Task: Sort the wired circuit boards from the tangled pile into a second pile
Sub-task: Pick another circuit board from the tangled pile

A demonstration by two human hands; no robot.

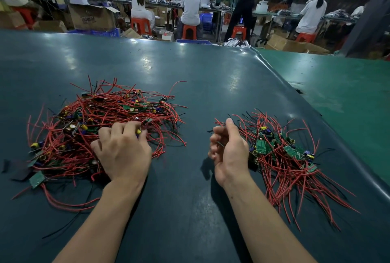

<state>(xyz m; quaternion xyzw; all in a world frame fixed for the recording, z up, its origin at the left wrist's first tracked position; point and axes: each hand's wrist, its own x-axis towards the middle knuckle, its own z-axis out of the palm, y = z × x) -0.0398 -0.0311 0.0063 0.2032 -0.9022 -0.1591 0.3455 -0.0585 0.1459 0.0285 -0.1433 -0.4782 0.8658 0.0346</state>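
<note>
Red wires are covering two heaps on the dark green tabletop (190, 85), and green circuit boards with small yellow and blue parts are lying among them. The tangled pile (101, 127) is sitting on the left side and is the bigger one; the second pile (285, 157) is lying on the right, well apart from it, and its wires are running more or less in one direction toward the near edge. The left hand (122, 149) is resting on the near right part of the tangled pile, palm down, and its grip is curling into the wires; the fingertips are seeming to pinch a small yellow part (138, 131), but I cannot tell which board it belongs to. The right hand (229, 149) is hovering just beside the second pile, on its left edge, with the fingers loosely curled; a thin dark wire (219, 143) is crossing in front of them, and I cannot tell whether the grip is really holding it. In my judgement the sorting is underway but less than half finished: several boards are already lying in the second pile, while many more are waiting in the tangled one. The wires there are crossing each other a lot, so pulling one board free is probably going to drag its neighbours.
</note>
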